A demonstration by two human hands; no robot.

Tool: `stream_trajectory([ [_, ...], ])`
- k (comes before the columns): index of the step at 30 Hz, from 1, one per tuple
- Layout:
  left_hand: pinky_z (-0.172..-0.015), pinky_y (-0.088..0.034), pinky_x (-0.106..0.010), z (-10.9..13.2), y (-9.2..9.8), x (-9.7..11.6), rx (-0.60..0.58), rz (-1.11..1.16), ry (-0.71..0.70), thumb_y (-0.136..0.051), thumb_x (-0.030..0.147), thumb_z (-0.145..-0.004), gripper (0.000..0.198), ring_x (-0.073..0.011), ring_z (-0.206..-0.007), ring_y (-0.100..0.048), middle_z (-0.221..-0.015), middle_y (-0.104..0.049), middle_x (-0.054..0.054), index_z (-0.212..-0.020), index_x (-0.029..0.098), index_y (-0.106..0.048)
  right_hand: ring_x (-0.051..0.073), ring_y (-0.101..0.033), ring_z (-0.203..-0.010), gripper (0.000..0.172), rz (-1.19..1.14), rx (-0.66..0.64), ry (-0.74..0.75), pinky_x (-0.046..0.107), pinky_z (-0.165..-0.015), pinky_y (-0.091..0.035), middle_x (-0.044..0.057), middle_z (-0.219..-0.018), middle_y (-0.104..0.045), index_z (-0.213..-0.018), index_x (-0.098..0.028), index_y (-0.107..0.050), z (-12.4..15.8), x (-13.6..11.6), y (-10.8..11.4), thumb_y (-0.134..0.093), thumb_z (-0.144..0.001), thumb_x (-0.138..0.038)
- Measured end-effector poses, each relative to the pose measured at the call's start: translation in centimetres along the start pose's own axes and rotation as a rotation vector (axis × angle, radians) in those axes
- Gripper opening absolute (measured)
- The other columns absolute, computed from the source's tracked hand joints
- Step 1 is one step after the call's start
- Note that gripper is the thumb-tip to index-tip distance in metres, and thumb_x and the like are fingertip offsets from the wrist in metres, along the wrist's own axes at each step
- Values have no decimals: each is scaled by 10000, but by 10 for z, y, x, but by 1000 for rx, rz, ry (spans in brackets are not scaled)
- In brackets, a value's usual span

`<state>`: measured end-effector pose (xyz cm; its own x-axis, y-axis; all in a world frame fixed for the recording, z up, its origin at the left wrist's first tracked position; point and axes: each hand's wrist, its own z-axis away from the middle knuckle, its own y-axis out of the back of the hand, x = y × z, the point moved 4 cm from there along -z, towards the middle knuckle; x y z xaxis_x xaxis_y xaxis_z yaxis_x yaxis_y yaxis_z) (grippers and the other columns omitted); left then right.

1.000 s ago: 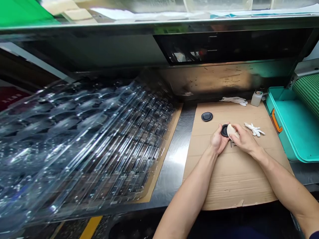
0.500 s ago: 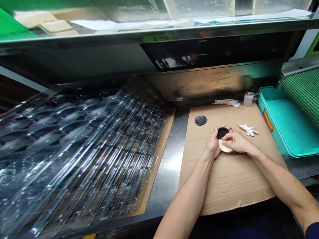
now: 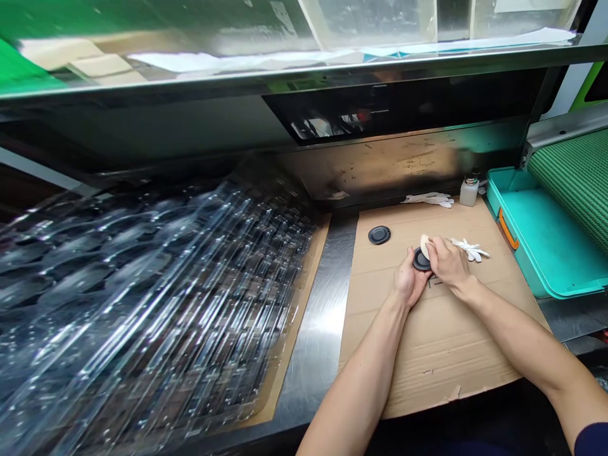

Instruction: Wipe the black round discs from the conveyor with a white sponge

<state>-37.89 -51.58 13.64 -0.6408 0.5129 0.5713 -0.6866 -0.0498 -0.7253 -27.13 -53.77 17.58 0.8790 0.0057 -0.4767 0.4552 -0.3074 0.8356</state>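
Above the cardboard sheet (image 3: 403,329), my left hand (image 3: 411,278) is closed around the edge of a round black disc-shaped part (image 3: 420,260). A pale cream round pad (image 3: 424,246) is pinched in my right hand (image 3: 448,261), tilted on edge against the far side of the black part. My right fingers hide some of the pad and of the black part. Up and to the left, a second black disc (image 3: 379,235) lies flat on the cardboard. Just beyond my right hand lies a crumpled white glove (image 3: 470,249).
Stacked clear plastic trays (image 3: 190,304) fill the left side. Another white glove (image 3: 430,200) and a small bottle (image 3: 468,191) stand along the back. At right are a turquoise bin (image 3: 551,244) and a green conveyor belt (image 3: 577,174). A metal shelf edge (image 3: 304,82) crosses above.
My right hand has moved the cream pad from the near side of the black part to its far edge, turning it from flat to tilted. My left hand keeps its hold. The camera view has shifted slightly.
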Motion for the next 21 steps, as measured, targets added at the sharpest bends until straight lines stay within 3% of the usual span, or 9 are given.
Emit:
stream_trajectory([
  [5, -1092, -534, -358, -3, 6, -3, -6, 34, -32, -450, 364, -1079, 371, -224, -1173, -718, -1139, -778, -141, -1031, 125, -730, 267, -713, -926, 363, 140, -125, 76, 308, -704, -445, 144, -1133, -745, -1243, -172, -619, 7, -15, -13, -346, -1105, -366],
  [9, -1080, -544, -381, -6, 9, -2, -1, -4, -118, -518, 355, -1059, 296, -223, -1152, -728, -1092, -790, -114, -1032, 142, -722, 264, -709, -914, 397, 206, -90, 20, 310, -705, -441, 154, -1096, -744, -1182, -170, -636, 7, -11, -9, -288, -1115, -350],
  [13, -1085, -535, -373, -6, 8, -4, -4, -9, -128, -518, 350, -1059, 311, -220, -1121, -735, -1070, -787, -128, -989, 130, -726, 253, -710, -934, 360, 166, -136, 128, 302, -719, -449, 149, -1157, -736, -1264, -192, -615, 5, -11, -16, -333, -1104, -348],
  [18, -1055, -558, -381, -3, 9, 4, 33, -19, -139, -437, 289, -1088, 346, -175, -989, -746, -1032, -789, -109, -980, 121, -719, 252, -716, -969, 283, 40, -26, -34, 296, -775, -457, 130, -1125, -756, -1152, -199, -623, -5, 13, -9, -398, -1091, -359],
  [21, -1035, -577, -403, -3, 10, 9, 34, 14, -61, -412, 305, -1090, 369, -208, -1049, -744, -1050, -786, -130, -1021, 117, -722, 240, -721, -956, 233, -163, 45, -64, 296, -792, -463, 96, -1059, -775, -1129, -205, -627, -2, 24, 0, -467, -1059, -361],
])
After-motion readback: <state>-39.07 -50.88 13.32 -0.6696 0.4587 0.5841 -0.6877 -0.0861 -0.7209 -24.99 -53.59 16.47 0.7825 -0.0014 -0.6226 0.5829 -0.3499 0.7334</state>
